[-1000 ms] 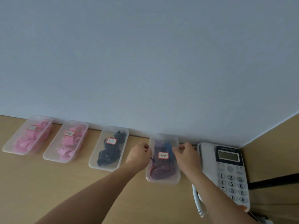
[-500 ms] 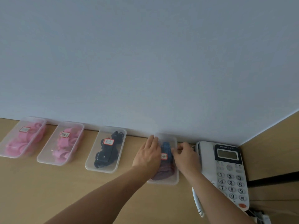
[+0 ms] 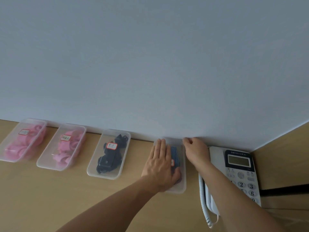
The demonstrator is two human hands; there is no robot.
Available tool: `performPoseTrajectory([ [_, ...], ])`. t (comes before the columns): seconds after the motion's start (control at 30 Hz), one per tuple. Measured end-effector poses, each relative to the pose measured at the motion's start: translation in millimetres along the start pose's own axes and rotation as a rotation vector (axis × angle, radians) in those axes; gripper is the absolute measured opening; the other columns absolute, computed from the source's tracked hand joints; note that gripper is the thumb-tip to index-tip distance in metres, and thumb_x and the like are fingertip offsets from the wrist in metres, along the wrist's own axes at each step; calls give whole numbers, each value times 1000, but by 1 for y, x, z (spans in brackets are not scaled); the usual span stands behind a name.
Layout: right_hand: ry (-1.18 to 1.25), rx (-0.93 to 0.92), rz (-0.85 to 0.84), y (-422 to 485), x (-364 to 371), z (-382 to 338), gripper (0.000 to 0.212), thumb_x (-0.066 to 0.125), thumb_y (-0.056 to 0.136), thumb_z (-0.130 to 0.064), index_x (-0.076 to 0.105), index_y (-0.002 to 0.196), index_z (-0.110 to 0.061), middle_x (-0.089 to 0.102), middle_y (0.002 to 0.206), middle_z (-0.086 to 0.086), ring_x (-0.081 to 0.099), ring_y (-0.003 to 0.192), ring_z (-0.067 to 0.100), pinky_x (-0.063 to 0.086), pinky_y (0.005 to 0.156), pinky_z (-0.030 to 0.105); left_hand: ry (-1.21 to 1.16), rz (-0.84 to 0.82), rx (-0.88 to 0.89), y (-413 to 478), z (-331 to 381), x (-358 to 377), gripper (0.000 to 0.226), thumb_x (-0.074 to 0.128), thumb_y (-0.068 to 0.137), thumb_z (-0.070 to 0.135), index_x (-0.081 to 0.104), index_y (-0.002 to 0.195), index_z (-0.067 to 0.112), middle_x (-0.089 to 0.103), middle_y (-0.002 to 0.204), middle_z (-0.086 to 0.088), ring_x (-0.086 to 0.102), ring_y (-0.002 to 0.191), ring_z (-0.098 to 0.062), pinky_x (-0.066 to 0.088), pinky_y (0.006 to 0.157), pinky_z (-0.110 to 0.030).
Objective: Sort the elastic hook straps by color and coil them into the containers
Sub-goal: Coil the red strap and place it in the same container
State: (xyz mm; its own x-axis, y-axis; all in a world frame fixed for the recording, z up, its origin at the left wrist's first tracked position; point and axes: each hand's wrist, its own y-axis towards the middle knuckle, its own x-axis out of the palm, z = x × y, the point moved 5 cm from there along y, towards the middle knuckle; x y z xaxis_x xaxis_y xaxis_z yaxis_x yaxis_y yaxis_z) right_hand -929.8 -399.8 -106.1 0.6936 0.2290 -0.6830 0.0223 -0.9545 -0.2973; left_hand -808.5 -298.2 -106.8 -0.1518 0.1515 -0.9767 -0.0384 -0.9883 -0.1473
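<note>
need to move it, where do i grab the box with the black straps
Grip the black-strap box by its two long side walls, mid-length, from the near short end: it is narrow, both flanks are free, the far end faces the wall.

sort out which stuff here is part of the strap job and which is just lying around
Job: left pink-strap container, second pink-strap container, black-strap container, blue-strap container, left hand flat on it, right hand at its far corner.
Lying about: telephone, its coiled cord.
</note>
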Motion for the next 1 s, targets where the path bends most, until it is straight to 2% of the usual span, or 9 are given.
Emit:
performPoseTrajectory([
  [0.1,107,54,29,2,7,4,45,53,96,-31,46,54,-15,50,52,-1,49,54,19,33,52,31,22,2,6,3,0,-2,86,20,90,55,8,154,-3,0,163,-24,-9,151,-36,-6,123,-47],
  [0.27,303,150,20,1,16,13,34,61,91,-28,57,60,-13,58,56,0,52,55,20,36,51,27,0,47,8,3,-4,-5,85,31,84,58,26,149,3,17,160,-16,8,148,-33,8,120,-50],
  [0.37,321,151,9,4,15,17,34,63,88,-27,55,58,-12,54,54,5,49,54,22,37,56,31,-16,75,22,5,-5,-4,84,34,83,56,26,149,4,15,161,-15,2,150,-31,1,122,-47],
  [0.47,304,141,9,4,15,18,35,64,88,-29,58,59,-11,58,55,5,53,55,23,41,56,31,-57,119,16,4,-6,-4,81,34,82,52,30,147,4,3,164,-17,-9,152,-30,-6,121,-43],
  [0.57,297,133,17,3,17,22,37,65,89,-36,63,63,-9,65,61,7,60,60,24,48,59,33,-67,133,13,4,-5,-4,81,34,80,52,34,145,3,5,164,-19,-6,152,-31,-9,120,-41],
  [0.73,315,149,5,-4,16,19,39,63,92,-39,64,69,-8,68,67,11,63,65,27,50,62,35,-57,106,-17,7,-9,1,91,27,81,57,19,154,3,2,164,-18,-8,152,-29,-8,121,-41],
  [0.83,255,90,-5,-16,17,17,28,60,94,-35,64,74,-17,66,68,-1,60,65,18,40,55,27,-51,86,-24,8,-11,3,92,21,83,60,12,156,4,-5,164,-17,-13,152,-28,-10,121,-41],
  [0.9,226,48,-5,-29,18,21,15,62,93,-30,65,81,-21,66,75,-7,61,73,14,40,61,26,-47,75,-23,8,-10,5,92,18,84,60,8,157,5,-10,164,-18,-17,151,-28,-13,121,-40],
  [1.0,266,39,11,-51,23,36,25,65,92,-28,62,68,-22,60,61,-10,55,59,9,39,58,27,-39,51,-24,9,-8,9,93,14,85,63,2,156,5,-17,162,-19,-24,148,-30,-15,120,-43],
])
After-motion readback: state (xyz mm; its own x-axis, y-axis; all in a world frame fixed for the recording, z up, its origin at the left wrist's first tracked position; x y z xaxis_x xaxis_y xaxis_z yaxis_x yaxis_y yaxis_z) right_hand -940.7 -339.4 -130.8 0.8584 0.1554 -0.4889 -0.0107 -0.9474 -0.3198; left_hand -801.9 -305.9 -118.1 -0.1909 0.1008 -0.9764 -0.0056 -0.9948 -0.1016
